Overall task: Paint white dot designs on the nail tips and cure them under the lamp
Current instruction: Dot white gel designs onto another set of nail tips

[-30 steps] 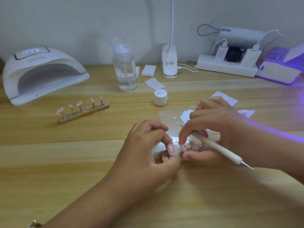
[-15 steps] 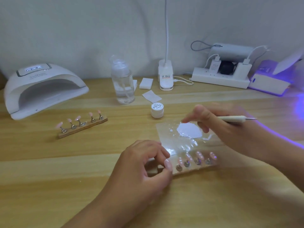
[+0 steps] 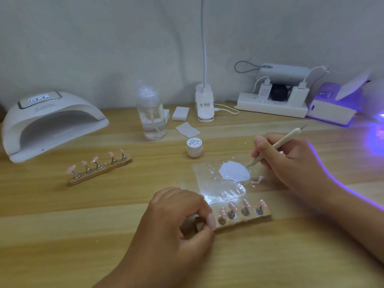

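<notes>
My left hand (image 3: 178,221) pinches the left end of a wooden nail-tip stand (image 3: 245,220) near the table's front. Pink tips on it show small white dots. My right hand (image 3: 288,161) grips a white dotting pen (image 3: 276,145), whose lower tip touches the edge of a white paint blob (image 3: 234,171) on a clear plastic sheet (image 3: 209,183). A second stand (image 3: 101,170) with plain pink tips lies to the left. The white curing lamp (image 3: 49,123) sits at the far left, its opening facing the table's middle.
A small white gel jar (image 3: 194,146) stands behind the sheet. Further back are a clear pump bottle (image 3: 151,115), white pads (image 3: 181,113), a clip lamp base (image 3: 204,104), a power strip with chargers (image 3: 272,104) and a violet-glowing device (image 3: 334,107) at the right.
My right hand lifted the pen off the near stand's tips, swung it back to the paint blob, and tilted its tip down into the paint. My left hand stayed on the stand.
</notes>
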`<action>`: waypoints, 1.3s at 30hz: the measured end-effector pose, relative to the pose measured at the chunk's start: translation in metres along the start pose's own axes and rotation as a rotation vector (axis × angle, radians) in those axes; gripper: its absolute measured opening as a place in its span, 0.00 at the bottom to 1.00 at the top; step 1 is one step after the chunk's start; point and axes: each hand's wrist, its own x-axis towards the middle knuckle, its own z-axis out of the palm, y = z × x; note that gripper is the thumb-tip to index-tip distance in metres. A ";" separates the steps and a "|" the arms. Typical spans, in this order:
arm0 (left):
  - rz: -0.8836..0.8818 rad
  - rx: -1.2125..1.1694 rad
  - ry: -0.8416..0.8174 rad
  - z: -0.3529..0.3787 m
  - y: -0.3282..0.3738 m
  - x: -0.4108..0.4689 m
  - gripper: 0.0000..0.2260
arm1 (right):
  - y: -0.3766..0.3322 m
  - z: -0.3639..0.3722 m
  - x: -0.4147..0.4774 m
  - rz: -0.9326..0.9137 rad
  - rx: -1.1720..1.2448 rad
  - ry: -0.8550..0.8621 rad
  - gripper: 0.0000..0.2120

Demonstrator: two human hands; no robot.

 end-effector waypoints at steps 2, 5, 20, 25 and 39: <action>-0.034 -0.031 0.006 0.000 0.000 0.000 0.07 | 0.002 -0.001 0.000 -0.042 0.025 0.056 0.17; -0.139 -0.129 0.022 -0.001 0.001 -0.002 0.03 | 0.006 0.000 -0.001 -0.097 0.090 0.095 0.18; -0.342 -0.387 0.073 0.000 -0.010 0.000 0.04 | 0.009 -0.001 -0.003 -0.208 0.069 0.066 0.16; -0.334 -0.384 0.027 0.001 -0.016 -0.001 0.04 | 0.010 0.001 -0.001 -0.213 0.053 -0.028 0.16; -0.264 -0.303 -0.050 0.003 -0.017 -0.001 0.06 | 0.011 0.003 0.001 -0.227 0.000 -0.059 0.15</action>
